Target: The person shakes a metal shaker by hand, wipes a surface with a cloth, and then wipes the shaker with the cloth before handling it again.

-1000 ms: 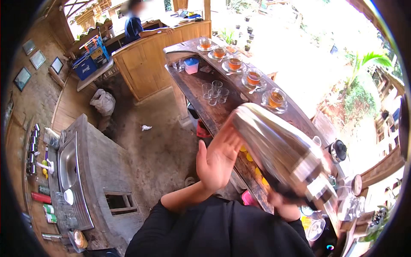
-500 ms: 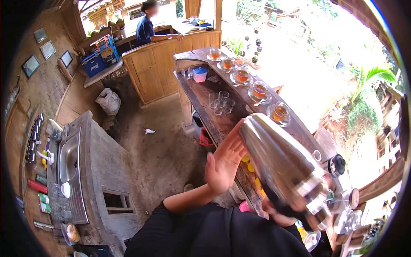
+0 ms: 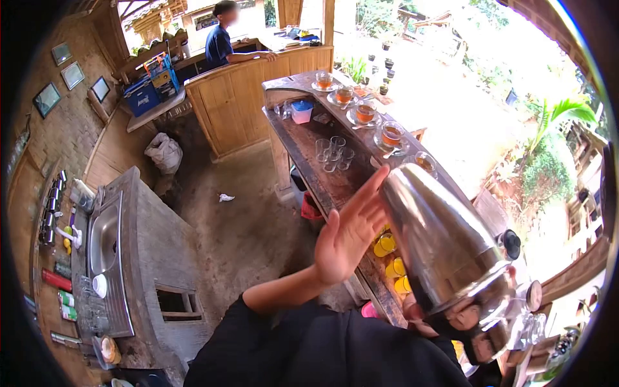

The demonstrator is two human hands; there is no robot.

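Head camera, one: worn on the person's head, facing forward and steeply down; wide lens, dark curved edges. Near, close to lens: flask (image 3: 445, 238) and black shirt (image 3: 322, 351). Left: sink (image 3: 103, 238). Right: bench (image 3: 289, 83), running from near to far. Far, well apart: wooden partition (image 3: 255, 106).

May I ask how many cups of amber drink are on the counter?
5, in one row along the counter: the farthest cup, the second cup, the third cup, the fourth cup, and the nearest cup, partly covered by the metal vessel, which might hide more.
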